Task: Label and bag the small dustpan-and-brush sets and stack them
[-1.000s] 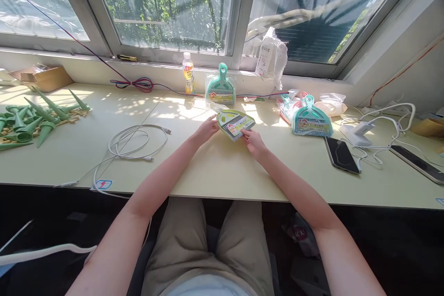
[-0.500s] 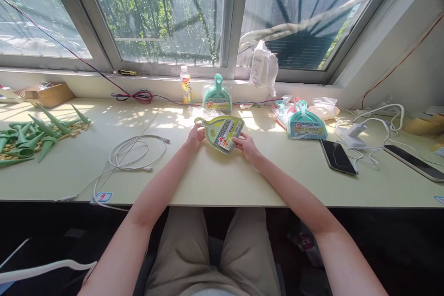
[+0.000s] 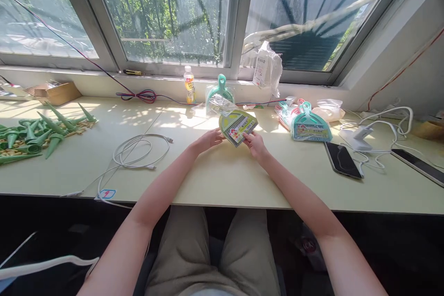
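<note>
A yellow-green dustpan (image 3: 227, 121) with a striped, printed label is held tilted above the middle of the table. My right hand (image 3: 255, 144) grips its lower right edge, thumb over the label. On the other side, my left hand (image 3: 209, 140) has its fingers stretched out at the pan's lower left edge; whether the fingertips touch it is hard to tell. Clear plastic film (image 3: 222, 103) shows just behind the pan's top, and its handle is not visible. Behind it, a wrapped teal dustpan (image 3: 221, 87) stands against the sill.
At the right lie wrapped teal dustpans (image 3: 308, 125), a phone (image 3: 343, 159), another phone (image 3: 421, 164) and a white charger (image 3: 359, 136) with cables. Leftward are a coiled white cable (image 3: 138, 150), green cone-shaped pieces (image 3: 34, 134) and a cardboard box (image 3: 58, 92). A bottle (image 3: 189, 85) stands behind.
My left hand has left the dustpan's handle and moved to its lower left edge. The dustpan has turned and shifted right, still in my right hand. The view has shifted slightly.
</note>
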A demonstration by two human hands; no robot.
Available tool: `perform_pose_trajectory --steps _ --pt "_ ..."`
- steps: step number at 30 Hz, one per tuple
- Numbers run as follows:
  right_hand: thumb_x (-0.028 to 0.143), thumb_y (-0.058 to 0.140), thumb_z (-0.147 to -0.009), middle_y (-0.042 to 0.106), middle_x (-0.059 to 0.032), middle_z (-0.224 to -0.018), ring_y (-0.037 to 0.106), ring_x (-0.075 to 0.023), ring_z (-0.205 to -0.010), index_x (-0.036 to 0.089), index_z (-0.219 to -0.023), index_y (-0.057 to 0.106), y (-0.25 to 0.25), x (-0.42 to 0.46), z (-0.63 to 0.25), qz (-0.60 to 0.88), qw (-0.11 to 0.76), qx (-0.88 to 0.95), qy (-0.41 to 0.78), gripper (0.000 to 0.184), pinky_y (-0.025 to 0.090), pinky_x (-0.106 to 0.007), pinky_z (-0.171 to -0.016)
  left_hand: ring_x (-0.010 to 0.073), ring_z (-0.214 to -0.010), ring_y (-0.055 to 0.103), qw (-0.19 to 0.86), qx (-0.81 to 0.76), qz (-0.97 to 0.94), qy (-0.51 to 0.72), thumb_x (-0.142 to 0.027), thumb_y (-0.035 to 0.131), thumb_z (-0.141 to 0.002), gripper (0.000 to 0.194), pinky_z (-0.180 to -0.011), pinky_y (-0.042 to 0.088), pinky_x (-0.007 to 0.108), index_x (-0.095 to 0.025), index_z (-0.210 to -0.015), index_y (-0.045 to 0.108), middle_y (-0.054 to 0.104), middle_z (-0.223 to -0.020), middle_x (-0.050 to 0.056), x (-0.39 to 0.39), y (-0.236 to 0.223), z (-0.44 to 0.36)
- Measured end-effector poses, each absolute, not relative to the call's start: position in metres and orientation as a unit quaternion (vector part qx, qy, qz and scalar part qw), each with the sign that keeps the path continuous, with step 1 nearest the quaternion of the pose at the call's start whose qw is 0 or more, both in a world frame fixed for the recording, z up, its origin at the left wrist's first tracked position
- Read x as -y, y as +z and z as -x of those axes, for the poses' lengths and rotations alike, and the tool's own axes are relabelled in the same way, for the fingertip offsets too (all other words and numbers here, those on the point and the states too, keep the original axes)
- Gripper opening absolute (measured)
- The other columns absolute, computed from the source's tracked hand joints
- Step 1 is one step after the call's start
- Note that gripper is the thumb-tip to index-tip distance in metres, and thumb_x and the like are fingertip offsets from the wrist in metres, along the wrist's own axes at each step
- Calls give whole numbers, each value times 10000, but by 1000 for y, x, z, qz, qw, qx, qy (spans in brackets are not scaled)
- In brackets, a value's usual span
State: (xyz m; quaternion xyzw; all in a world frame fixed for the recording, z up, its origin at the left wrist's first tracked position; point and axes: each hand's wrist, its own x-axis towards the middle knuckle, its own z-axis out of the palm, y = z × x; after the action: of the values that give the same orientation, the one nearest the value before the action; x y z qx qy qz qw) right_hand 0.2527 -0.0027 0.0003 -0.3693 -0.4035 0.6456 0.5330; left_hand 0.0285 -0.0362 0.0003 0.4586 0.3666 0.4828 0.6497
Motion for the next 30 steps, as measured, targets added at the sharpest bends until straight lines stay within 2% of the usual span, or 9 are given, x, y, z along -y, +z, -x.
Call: perform_pose_trajectory --steps 2,5,8,10,13,17,20,26,30 --pt "118 753 -731 746 -27 -922 731 -182 -917 193 -907 605 3 3 -253 359 537 415 640 242 616 -314 -896 219 -1110 642 649 -349 -465 490 -444 648 -827 415 -965 439 348 -263 -1200 643 735 -1059 83 41 6 -28" --pt "169 818 -689 746 -31 -892 734 -195 -889 196 -923 596 7 4 -252 352 535 436 633 324 617 -343 -888 231 -1166 616 621 -330 -438 560 -561 586 -854 491 -951 469 385 -291 -1264 593 700 -1189 72 45 13 -26" --pt "206 852 -664 749 -32 -873 735 -192 -836 197 -936 594 7 5 -250 354 521 455 630 375 619 -365 -871 221 -1152 624 581 -341 -382 633 -515 626 -837 467 -938 489 364 -276 -1237 610 668 -1261 71 44 15 -25" --pt "207 855 -662 752 -36 -861 735 -188 -804 194 -948 594 6 7 -248 355 509 463 633 387 621 -370 -855 215 -1122 636 564 -360 -368 646 -444 672 -808 431 -921 499 340 -251 -1193 639 680 -1233 70 41 13 -25" --pt "197 847 -669 754 -34 -846 731 -180 -773 192 -959 594 6 10 -246 355 503 466 636 385 626 -366 -835 221 -1090 645 565 -371 -393 623 -374 716 -765 395 -892 511 327 -228 -1130 680 713 -1145 58 40 9 -26" --pt "202 832 -688 751 -28 -870 731 -175 -785 195 -949 599 8 13 -246 350 524 456 629 350 623 -361 -855 236 -1090 646 603 -363 -440 558 -335 754 -748 350 -946 496 356 -207 -1072 717 735 -1092 69 43 6 -36" --pt "193 816 -700 751 -26 -875 734 -183 -800 196 -940 597 9 13 -247 347 528 457 626 325 622 -372 -869 255 -1098 645 615 -361 -452 535 -346 753 -761 364 -963 490 387 -177 -1081 711 735 -1099 98 46 5 -47" --pt "199 826 -681 756 -33 -832 736 -199 -762 194 -962 595 11 13 -248 341 496 494 627 364 631 -405 -840 250 -1021 676 586 -358 -428 588 -331 748 -758 435 -907 520 365 -145 -1145 683 730 -1112 106 49 9 -51" --pt "225 836 -667 759 -47 -860 743 -216 -799 184 -967 616 8 11 -248 325 513 477 635 375 628 -413 -856 244 -1064 664 611 -349 -429 566 -310 762 -744 449 -953 510 369 -141 -1151 676 714 -1166 109 56 13 -60"
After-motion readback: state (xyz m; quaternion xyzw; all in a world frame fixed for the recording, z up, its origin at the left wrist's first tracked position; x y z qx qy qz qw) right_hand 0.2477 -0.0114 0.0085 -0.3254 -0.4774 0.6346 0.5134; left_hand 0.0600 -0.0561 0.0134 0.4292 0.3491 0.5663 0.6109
